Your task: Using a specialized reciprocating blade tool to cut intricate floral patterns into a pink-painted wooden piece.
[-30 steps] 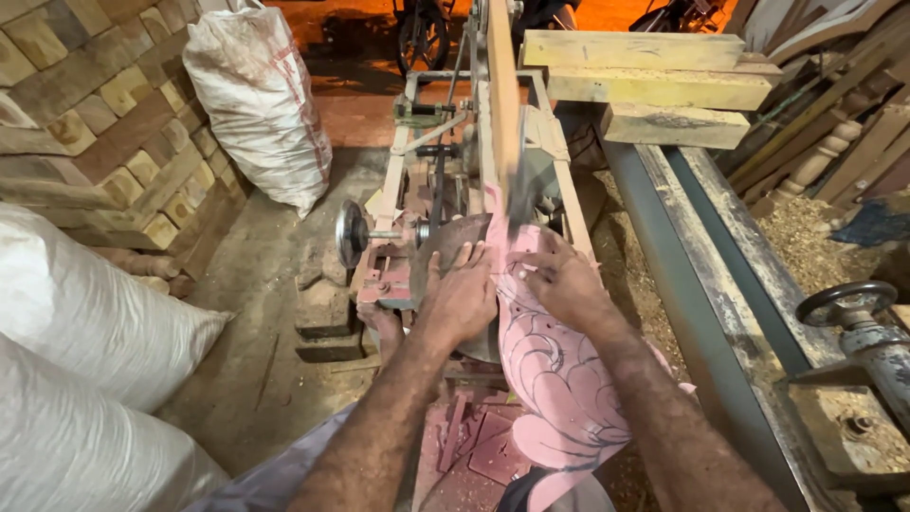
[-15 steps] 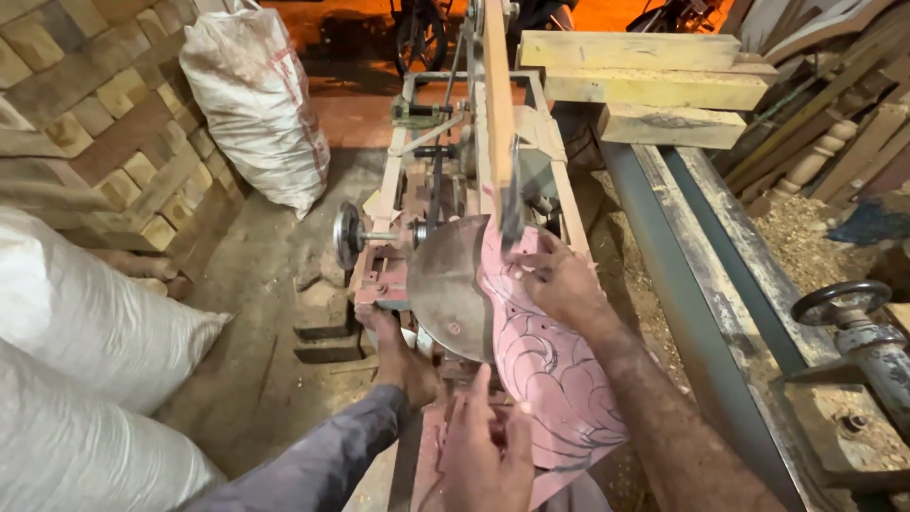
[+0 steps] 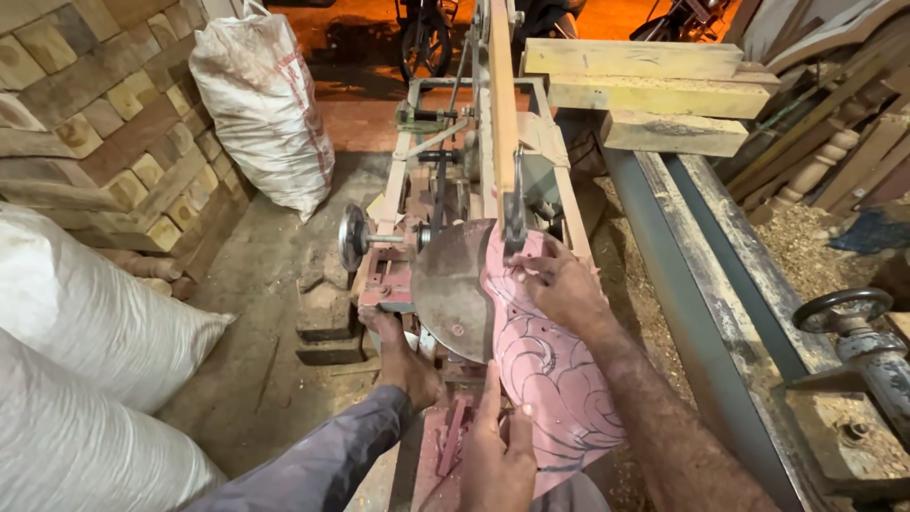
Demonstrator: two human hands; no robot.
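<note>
Where both hands press it: pink panel (image 3: 555,379), dark carved scrollwork.

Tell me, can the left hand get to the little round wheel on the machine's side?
Probably not easily. The left hand rests on the pink carved board, and another person's grey-sleeved hand lies between it and the wheel.

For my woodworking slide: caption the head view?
Left hand and right hand steady a pink patterned board on a metal table; a sleeved hand reaches underneath.
</note>
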